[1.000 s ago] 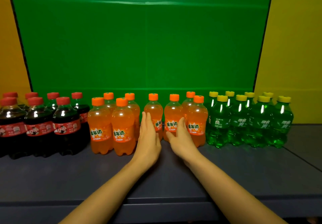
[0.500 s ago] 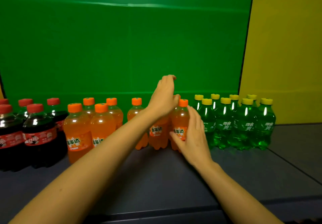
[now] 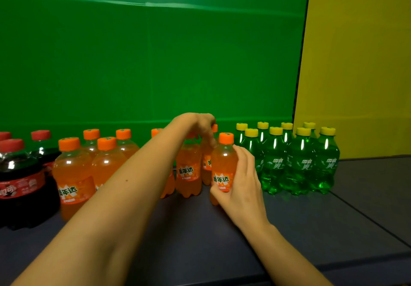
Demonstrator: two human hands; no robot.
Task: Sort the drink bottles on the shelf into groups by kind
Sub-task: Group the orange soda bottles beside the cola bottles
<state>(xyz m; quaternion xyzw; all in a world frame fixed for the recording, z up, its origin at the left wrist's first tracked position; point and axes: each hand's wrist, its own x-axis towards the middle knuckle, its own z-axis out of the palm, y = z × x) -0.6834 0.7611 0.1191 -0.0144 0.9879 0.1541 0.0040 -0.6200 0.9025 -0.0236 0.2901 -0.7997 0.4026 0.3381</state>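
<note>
Dark cola bottles (image 3: 20,174) stand at the lower left of the frame, full orange bottles (image 3: 73,174) in the middle and green bottles (image 3: 300,163) at right, all on the shelf (image 3: 311,230). At centre, the right hand (image 3: 242,181) wraps its grip round the front orange bottle (image 3: 223,163). The left hand (image 3: 195,123), wrist arched, curls its grip round a rear orange bottle (image 3: 206,167).

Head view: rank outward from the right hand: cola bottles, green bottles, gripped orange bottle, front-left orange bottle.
1. Gripped orange bottle, in the right hand itself.
2. Green bottles, just to its right.
3. Front-left orange bottle, well to the left.
4. Cola bottles, far left edge.
</note>
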